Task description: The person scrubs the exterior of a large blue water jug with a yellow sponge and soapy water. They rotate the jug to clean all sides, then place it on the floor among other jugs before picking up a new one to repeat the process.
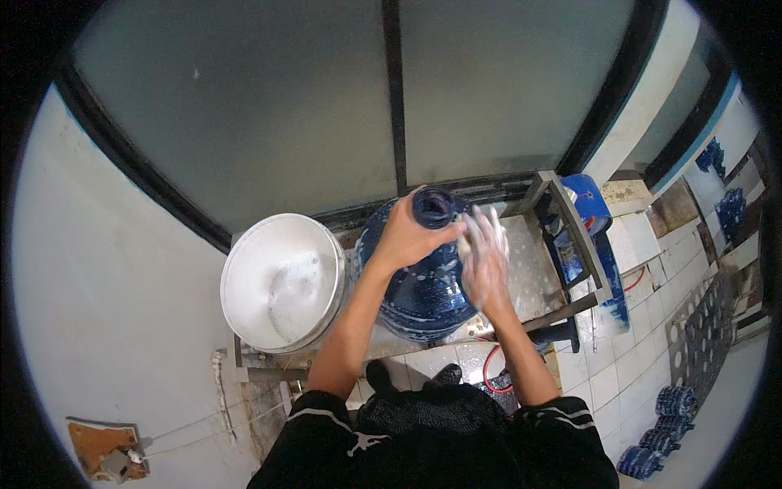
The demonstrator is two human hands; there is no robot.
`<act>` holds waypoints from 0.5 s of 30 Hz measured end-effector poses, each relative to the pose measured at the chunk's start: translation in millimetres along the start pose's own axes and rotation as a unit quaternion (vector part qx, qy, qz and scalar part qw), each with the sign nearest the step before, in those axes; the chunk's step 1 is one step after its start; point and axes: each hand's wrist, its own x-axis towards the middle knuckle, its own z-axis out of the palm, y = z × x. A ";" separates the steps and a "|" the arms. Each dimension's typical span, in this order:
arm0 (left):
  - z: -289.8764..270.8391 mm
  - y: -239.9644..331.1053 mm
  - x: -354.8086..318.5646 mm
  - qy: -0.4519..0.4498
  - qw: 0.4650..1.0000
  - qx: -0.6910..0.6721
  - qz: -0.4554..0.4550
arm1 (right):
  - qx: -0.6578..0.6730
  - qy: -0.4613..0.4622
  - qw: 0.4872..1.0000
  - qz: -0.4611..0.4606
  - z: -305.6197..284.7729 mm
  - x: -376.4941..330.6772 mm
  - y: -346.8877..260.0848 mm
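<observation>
The blue bottle point(419, 301) stands on the table point(528, 265) right of the white bucket point(261, 253), apparently being soaped, the left hand point(406, 240) curled around its neck, the foamy right hand's point(486, 273) hold unclear; further scrubbing would call for steady support.

We saw both bare forearms rise from the lower edge, the left forearm point(350, 326) slanting toward one o'clock and the right forearm point(519, 354) toward eleven. The left hand point(410, 238) was bent into a firm grip, its thumb stretched toward three o'clock and its other fingers curling toward one, their tips hidden from us. The right hand point(485, 262), whitened with foam, stood just beside it at four o'clock, fingers pointing toward twelve; we could not tell whether its palm held anything.
</observation>
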 end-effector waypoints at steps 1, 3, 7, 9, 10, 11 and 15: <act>-9.7 -2.4 -1.5 -0.020 1.000 0.008 -0.018 | -0.031 0.002 0.999 -0.016 0.7 -14.1 -13.1; -17.2 -9.7 3.9 -0.071 0.996 0.013 -0.047 | 0.022 0.023 0.999 -0.031 12.3 -53.6 -29.7; -22.3 -12.9 18.2 -0.184 0.982 0.024 -0.031 | 0.042 -0.087 0.985 -0.141 9.3 -45.3 -79.8; -33.0 -7.0 22.7 -0.226 0.970 0.072 -0.047 | 0.013 -0.164 0.968 -0.189 38.6 -16.4 -95.8; -36.5 -8.0 24.2 -0.240 0.966 0.082 -0.056 | -0.020 -0.303 0.938 -0.165 50.0 19.3 -109.7; -44.3 -4.9 27.7 -0.250 0.961 0.099 -0.062 | -0.052 -0.430 0.890 -0.145 58.0 54.6 -124.7; -34.6 -20.0 41.3 -0.260 0.951 0.157 -0.065 | 0.070 -0.165 0.976 -0.126 166.6 41.0 -64.6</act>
